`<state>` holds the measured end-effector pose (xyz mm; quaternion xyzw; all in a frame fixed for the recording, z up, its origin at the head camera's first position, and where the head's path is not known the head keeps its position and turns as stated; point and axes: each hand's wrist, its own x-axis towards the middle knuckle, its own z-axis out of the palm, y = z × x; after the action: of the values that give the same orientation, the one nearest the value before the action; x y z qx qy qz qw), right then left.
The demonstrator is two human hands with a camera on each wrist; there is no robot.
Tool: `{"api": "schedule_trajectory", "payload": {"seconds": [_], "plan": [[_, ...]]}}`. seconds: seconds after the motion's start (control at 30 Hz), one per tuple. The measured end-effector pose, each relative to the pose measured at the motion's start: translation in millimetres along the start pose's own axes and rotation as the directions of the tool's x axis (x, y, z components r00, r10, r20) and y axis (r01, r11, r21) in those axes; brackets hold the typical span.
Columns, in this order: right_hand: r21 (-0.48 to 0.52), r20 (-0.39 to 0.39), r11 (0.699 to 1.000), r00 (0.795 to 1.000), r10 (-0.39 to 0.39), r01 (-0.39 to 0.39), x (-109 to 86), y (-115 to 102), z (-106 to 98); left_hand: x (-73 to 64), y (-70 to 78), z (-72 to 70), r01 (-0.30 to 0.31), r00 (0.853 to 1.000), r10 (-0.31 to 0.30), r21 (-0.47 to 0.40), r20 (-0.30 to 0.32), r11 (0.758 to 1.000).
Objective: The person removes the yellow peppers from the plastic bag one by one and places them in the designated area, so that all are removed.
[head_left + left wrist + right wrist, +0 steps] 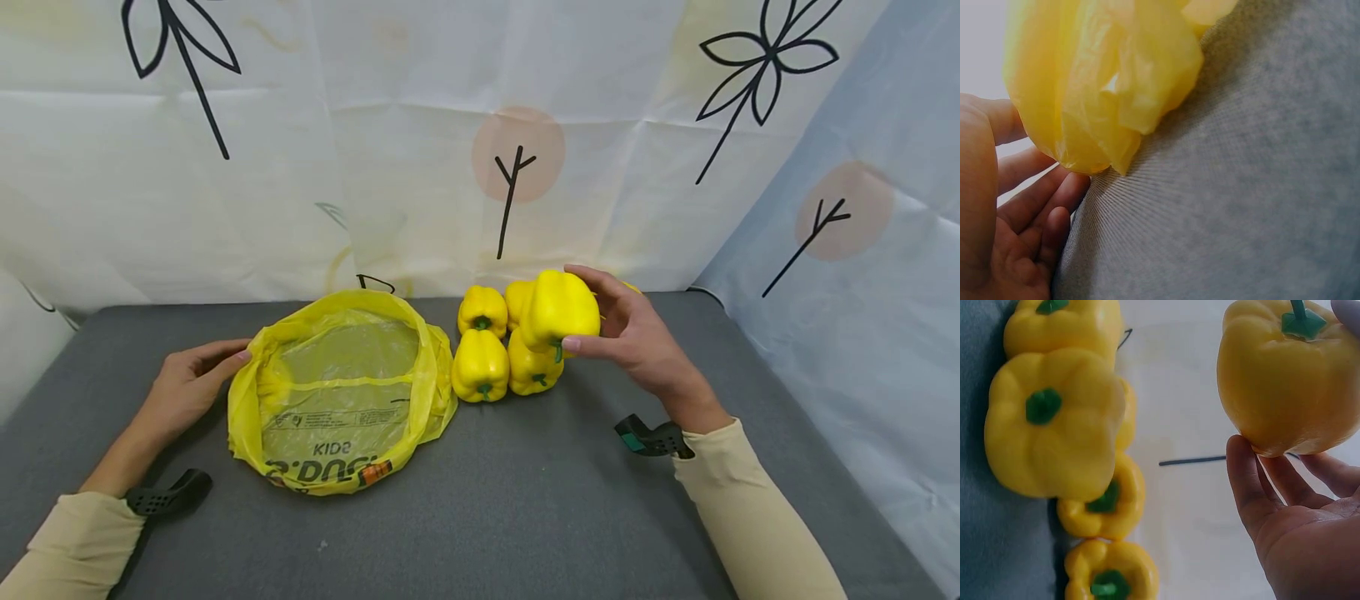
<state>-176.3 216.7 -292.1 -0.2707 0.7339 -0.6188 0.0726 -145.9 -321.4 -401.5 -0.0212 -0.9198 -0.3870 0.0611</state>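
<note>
My right hand point(637, 333) grips a yellow bell pepper point(562, 310) between thumb and fingers, its green stem pointing down toward me. In the right wrist view the same pepper point(1291, 387) hangs in the air, fingertips at its blunt end and the thumb near the stem. My left hand point(193, 383) pinches the left rim of a yellow plastic bag point(431, 375), which stands with its mouth spread wide. Dark print shows on the bag's inside. From the left wrist, thin folds of the bag point(1104, 81) cover some fingertips.
Several more yellow peppers point(481, 367) stand in a cluster right of the bag, close to its side. One is partly hidden behind my right hand. A grey cloth point(480, 517) covers the table, and a patterned curtain point(420, 167) hangs along its back edge.
</note>
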Motion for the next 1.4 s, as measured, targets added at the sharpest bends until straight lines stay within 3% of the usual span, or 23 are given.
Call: {"api": "schedule_trajectory", "payload": {"seconds": [0.63,0.93,1.4], "plan": [[0.017,-0.079,1.000,0.997,0.002,-0.001,-12.3,3,-39,-1.4,-1.1,-1.6,-0.012,1.000,0.013,0.009,-0.008,1.000],[0.015,-0.062,1.000,0.998,0.009,-0.009,-16.5,2,-45,-0.6,-1.6,0.5,-0.018,1.000,0.018,0.001,-0.014,1.000],[-0.022,-0.029,0.998,0.998,0.052,-0.053,-28.1,29,-59,0.3,-0.8,0.6,-0.018,1.000,0.018,0.008,-0.014,1.000]]}}
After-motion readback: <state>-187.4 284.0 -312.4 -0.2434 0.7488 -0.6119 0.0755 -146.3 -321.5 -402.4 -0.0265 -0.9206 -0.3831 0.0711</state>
